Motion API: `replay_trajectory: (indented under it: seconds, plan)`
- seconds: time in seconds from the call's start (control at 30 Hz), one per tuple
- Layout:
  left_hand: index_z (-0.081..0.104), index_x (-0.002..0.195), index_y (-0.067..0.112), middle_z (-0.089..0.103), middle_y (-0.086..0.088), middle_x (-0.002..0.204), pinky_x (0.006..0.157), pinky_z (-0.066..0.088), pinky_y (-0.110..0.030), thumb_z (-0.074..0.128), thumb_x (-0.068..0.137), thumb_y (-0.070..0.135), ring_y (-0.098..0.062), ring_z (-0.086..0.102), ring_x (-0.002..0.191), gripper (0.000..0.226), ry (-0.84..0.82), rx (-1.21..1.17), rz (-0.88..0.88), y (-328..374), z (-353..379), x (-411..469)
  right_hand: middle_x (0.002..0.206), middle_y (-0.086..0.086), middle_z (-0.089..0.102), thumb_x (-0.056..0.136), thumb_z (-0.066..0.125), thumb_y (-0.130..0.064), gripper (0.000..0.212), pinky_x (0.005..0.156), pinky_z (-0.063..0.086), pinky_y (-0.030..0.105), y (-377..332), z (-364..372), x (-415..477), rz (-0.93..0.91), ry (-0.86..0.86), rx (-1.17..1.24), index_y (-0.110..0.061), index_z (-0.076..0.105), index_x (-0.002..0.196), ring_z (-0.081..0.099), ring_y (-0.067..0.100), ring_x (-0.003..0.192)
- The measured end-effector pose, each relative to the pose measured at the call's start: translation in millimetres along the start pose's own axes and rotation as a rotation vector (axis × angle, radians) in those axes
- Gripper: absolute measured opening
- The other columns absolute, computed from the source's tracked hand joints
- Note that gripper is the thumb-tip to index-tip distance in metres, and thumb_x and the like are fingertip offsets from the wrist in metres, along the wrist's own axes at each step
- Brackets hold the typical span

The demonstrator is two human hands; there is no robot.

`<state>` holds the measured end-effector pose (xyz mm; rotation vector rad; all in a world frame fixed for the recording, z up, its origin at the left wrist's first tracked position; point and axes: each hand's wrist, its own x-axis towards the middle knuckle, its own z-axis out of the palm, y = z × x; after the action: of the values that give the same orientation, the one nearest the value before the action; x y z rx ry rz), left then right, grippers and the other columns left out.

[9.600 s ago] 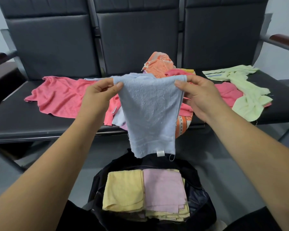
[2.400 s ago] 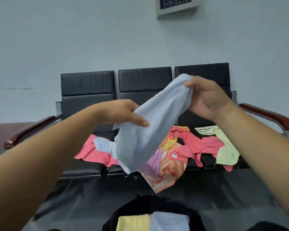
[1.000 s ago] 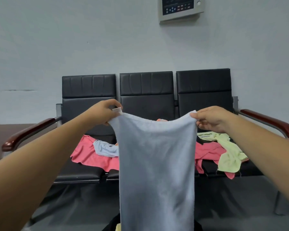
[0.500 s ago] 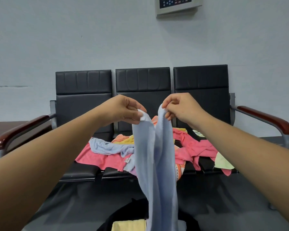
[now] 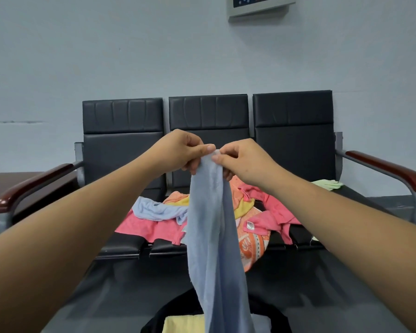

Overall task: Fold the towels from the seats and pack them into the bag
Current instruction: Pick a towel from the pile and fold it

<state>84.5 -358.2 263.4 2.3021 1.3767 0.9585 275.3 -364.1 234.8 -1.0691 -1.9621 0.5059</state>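
A long light-blue towel [image 5: 214, 239] hangs folded lengthwise in front of me, its top corners brought together. My left hand [image 5: 183, 151] and my right hand [image 5: 240, 159] both pinch those corners, fingertips nearly touching. Below, the black bag [image 5: 175, 313] sits at the bottom edge with a folded yellow towel [image 5: 183, 324] inside; the hanging towel hides part of it. On the black seats [image 5: 130, 241] lies a heap of loose towels: pink [image 5: 149, 229], light blue [image 5: 154, 209], orange patterned [image 5: 252, 248] and pale green [image 5: 328, 184].
The three-seat bench has wooden armrests at left [image 5: 34, 183] and right [image 5: 387, 168]. A dark table edge [image 5: 7, 181] shows at far left. A grey panel [image 5: 259, 6] hangs on the wall above. Grey floor lies between me and the bench.
One second ago the towel was spread wide between my hands; since then my hands have come together, folding it in half lengthwise with the corners meeting.
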Motion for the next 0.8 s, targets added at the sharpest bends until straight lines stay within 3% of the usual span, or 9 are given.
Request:
replay_trajectory:
  seconds: [0.1,0.17,0.2,0.27,0.33,0.43,0.5,0.63,0.8]
  plan:
    - [0.072,0.08,0.019,0.061,-0.004,0.067,0.064,0.044,-0.028,0.071,0.084,0.056,-0.012,0.049,0.063,0.037,-0.154,0.017,-0.032,-14.5,-5.1,-2.1,0.072,0.021,0.062,0.098,0.064,-0.015,0.03,0.063,0.055,0.03,0.8,-4.6,0.6,0.029,0.052,0.158,0.012,0.066,0.086,0.063,0.018,0.063]
    - [0.078,0.092,0.029,0.073,-0.001,0.088,0.086,0.051,-0.038,0.074,0.078,0.063,-0.013,0.062,0.081,0.037,-0.291,0.118,-0.107,-29.1,-4.9,-4.6,0.077,0.018,0.061,0.098,0.062,-0.012,0.028,0.072,0.057,0.044,4.0,-10.0,2.8,0.072,0.092,0.279,0.013,0.065,0.087,0.061,0.024,0.071]
    - [0.079,0.095,0.033,0.075,0.005,0.098,0.097,0.051,-0.037,0.074,0.081,0.06,-0.012,0.068,0.093,0.031,-0.32,0.139,-0.141,-35.5,-4.4,-6.9,0.081,0.02,0.063,0.096,0.062,-0.013,0.028,0.079,0.057,0.053,7.7,-14.4,5.4,0.104,0.119,0.321,0.014,0.065,0.089,0.061,0.028,0.075]
    - [0.08,0.098,0.029,0.076,0.009,0.106,0.103,0.05,-0.031,0.072,0.088,0.049,-0.011,0.068,0.107,0.024,-0.325,0.063,-0.195,-45.0,-4.9,-11.7,0.088,0.032,0.065,0.089,0.065,-0.021,0.037,0.088,0.053,0.062,13.6,-23.6,8.7,0.165,0.186,0.347,0.016,0.063,0.091,0.06,0.03,0.077]
    - [0.076,0.107,0.012,0.076,-0.002,0.111,0.103,0.052,-0.031,0.068,0.093,0.038,-0.016,0.069,0.111,0.03,-0.295,-0.122,-0.241,-52.9,-7.6,-13.4,0.078,0.033,0.056,0.08,0.066,-0.029,0.041,0.078,0.054,0.056,24.3,-31.6,12.0,0.203,0.249,0.284,0.011,0.058,0.077,0.052,0.026,0.072]
    - [0.065,0.107,-0.01,0.075,-0.016,0.107,0.098,0.056,-0.037,0.066,0.096,0.025,-0.028,0.072,0.105,0.037,-0.127,-0.384,-0.241,-55.7,-9.2,-11.1,0.069,0.015,0.05,0.084,0.068,-0.016,0.028,0.07,0.048,0.043,40.2,-37.0,12.5,0.23,0.276,0.179,0.004,0.057,0.067,0.048,0.023,0.068]
    - [0.066,0.097,-0.006,0.076,-0.013,0.096,0.091,0.059,-0.035,0.068,0.094,0.025,-0.024,0.074,0.094,0.032,0.017,-0.417,-0.188,-51.2,-8.6,-7.4,0.083,0.007,0.067,0.083,0.072,-0.008,0.008,0.078,0.058,0.043,49.1,-37.4,13.4,0.242,0.318,0.176,-0.004,0.067,0.078,0.065,0.019,0.08]
    - [0.068,0.105,0.008,0.076,-0.013,0.095,0.078,0.062,-0.031,0.073,0.092,0.022,-0.021,0.073,0.087,0.02,0.204,-0.399,-0.112,-41.7,-7.1,-3.4,0.102,0.009,0.073,0.085,0.074,-0.003,0.022,0.078,0.059,0.033,57.9,-38.3,18.2,0.278,0.302,0.31,-0.01,0.07,0.105,0.072,0.023,0.097]
    - [0.074,0.106,0.01,0.078,-0.008,0.097,0.079,0.059,-0.029,0.073,0.092,0.022,-0.019,0.074,0.091,0.019,0.243,-0.427,-0.088,-40.5,-0.7,0.2,0.095,0.004,0.077,0.09,0.069,-0.002,0.013,0.086,0.056,0.031,55.4,-36.7,16.7,0.223,0.199,0.48,-0.01,0.076,0.099,0.072,0.017,0.093]
